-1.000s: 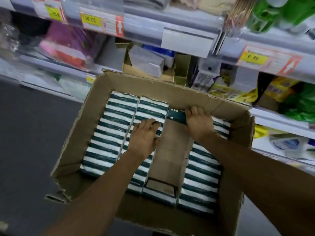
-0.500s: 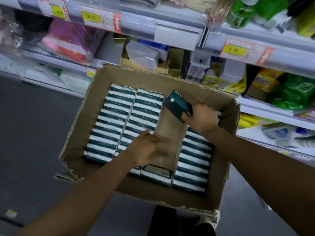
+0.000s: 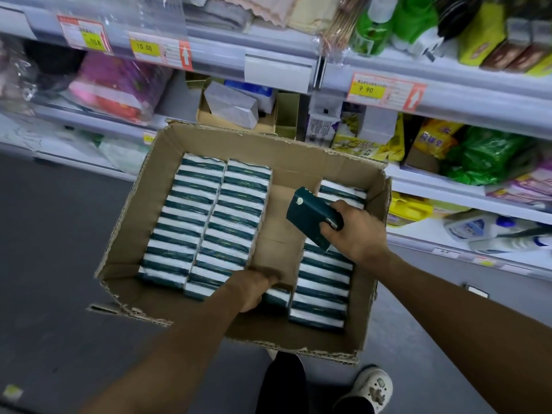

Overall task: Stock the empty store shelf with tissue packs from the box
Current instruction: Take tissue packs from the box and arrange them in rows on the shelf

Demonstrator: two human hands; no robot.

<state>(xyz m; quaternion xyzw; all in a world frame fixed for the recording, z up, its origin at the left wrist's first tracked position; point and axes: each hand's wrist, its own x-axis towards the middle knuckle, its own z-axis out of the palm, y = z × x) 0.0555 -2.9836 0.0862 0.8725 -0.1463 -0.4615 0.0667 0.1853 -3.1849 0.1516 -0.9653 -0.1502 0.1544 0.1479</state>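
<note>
Your right hand (image 3: 354,233) grips one dark green tissue pack (image 3: 310,216), lifted clear and tilted above the bare lane in the cardboard box (image 3: 125,234). Your left hand (image 3: 254,289) reaches down at the near end of that lane, onto the last pack (image 3: 276,295) against the near wall; whether its fingers have closed on that pack cannot be told, as the knuckles hide them.

Risk, as a judgement: the lifted pack is held by one end only, so it could twist out of your grip and fall back among the rows (image 3: 206,222). The near pack sits tight between a row and the wall; a hurried pull could drag its neighbours out of line.

The shelf (image 3: 466,204) lies beyond the box's far wall. A small open carton (image 3: 236,115) with a grey pack (image 3: 233,106) occupies the bay behind the far wall, with yellow and green goods (image 3: 478,153) at the far right corner. The torn far rim stands between your hands and that bay. Your shoe (image 3: 372,386) sits beside the near right corner.
</note>
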